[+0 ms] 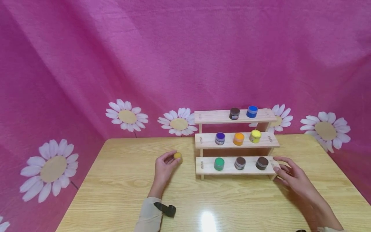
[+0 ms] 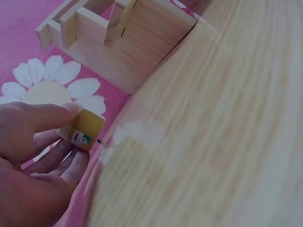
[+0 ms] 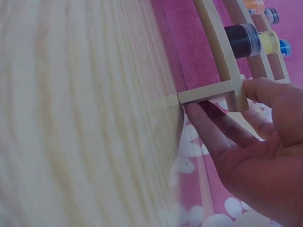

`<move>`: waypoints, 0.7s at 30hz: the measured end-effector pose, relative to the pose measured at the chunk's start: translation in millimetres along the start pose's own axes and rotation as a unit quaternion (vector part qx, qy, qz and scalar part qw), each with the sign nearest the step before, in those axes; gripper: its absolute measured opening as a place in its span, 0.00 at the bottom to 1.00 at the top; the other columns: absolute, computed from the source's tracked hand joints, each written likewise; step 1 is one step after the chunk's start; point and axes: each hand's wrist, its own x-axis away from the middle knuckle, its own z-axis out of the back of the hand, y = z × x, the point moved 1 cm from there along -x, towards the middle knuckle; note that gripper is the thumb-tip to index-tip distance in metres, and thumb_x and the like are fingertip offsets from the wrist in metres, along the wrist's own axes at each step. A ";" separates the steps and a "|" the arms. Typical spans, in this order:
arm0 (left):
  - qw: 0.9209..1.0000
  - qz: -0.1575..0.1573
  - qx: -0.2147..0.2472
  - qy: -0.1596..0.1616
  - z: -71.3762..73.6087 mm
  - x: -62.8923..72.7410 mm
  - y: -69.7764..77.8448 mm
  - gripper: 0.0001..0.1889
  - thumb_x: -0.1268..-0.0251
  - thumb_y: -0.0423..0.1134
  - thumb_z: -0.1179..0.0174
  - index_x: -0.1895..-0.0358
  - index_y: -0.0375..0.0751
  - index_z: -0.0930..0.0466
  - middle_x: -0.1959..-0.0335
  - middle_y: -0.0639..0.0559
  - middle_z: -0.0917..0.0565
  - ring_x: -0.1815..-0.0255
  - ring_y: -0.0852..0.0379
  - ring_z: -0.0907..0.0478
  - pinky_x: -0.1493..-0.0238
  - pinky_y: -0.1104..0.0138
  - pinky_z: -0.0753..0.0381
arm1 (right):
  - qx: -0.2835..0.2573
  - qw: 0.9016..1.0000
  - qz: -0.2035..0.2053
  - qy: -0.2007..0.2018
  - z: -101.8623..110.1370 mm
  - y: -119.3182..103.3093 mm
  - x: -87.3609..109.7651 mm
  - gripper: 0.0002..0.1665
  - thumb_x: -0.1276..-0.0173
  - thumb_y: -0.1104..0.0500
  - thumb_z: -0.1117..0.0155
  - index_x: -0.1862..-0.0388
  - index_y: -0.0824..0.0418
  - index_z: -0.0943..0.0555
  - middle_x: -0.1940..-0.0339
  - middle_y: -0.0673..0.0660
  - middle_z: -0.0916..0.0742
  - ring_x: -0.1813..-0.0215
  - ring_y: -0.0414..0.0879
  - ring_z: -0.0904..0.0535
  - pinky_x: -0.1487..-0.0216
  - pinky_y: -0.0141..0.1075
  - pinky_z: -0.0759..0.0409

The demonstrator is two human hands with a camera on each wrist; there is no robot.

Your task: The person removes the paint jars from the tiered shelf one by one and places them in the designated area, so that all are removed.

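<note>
Head view: the two hands are well apart, one at each end of the wooden rack. Left hand pinches a mustard-yellow jar between thumb and fingers, to the left of the rack and toward the back edge of the table. Cannot tell whether the jar's base touches the tabletop. Left wrist view: jar tilted, its small label turned to the camera.

Right hand holds the right end of the lowest shelf, at its front corner. Right wrist view: digits lie on either side of the shelf end — one fingertip at the foot of the leg.

Rack contents, left to right. Top shelf: dark jar right of centre, then blue jar nearer the right end. Middle shelf: purple jar, orange jar, yellow jar. Lowest shelf: green jar, brown jar, dark brown jar — the last nearest the right hand.

Left forearm: pale sleeve with a black strap. Pink cloth printed with white daisies hangs behind the table's back edge.
</note>
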 end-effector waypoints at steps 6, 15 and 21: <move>1.000 0.014 -0.007 -0.006 2.8 -2.2 -1.6 0.18 0.39 0.21 0.32 0.45 0.21 0.19 0.43 0.26 0.19 0.39 0.33 0.21 0.39 0.62 0.18 | 0.004 1.000 0.004 -0.002 0.3 -1.5 -2.1 0.23 0.21 0.69 0.45 0.30 0.60 0.30 0.49 0.43 0.14 0.51 0.35 0.16 0.54 0.34 0.11; 0.999 0.033 -0.019 -0.008 1.9 -0.5 -1.3 0.18 0.39 0.20 0.33 0.44 0.22 0.19 0.42 0.27 0.20 0.38 0.33 0.22 0.37 0.58 0.19 | -0.010 1.000 0.003 -0.005 1.1 0.9 -1.3 0.22 0.21 0.69 0.45 0.30 0.62 0.31 0.49 0.41 0.14 0.49 0.35 0.16 0.54 0.36 0.11; 0.999 0.029 -0.029 -0.010 2.2 0.1 -1.3 0.19 0.39 0.20 0.34 0.44 0.22 0.20 0.42 0.28 0.19 0.38 0.34 0.22 0.37 0.59 0.19 | -0.006 1.000 0.007 -0.005 0.4 1.8 0.2 0.23 0.21 0.69 0.46 0.30 0.63 0.31 0.49 0.42 0.14 0.49 0.35 0.16 0.53 0.36 0.11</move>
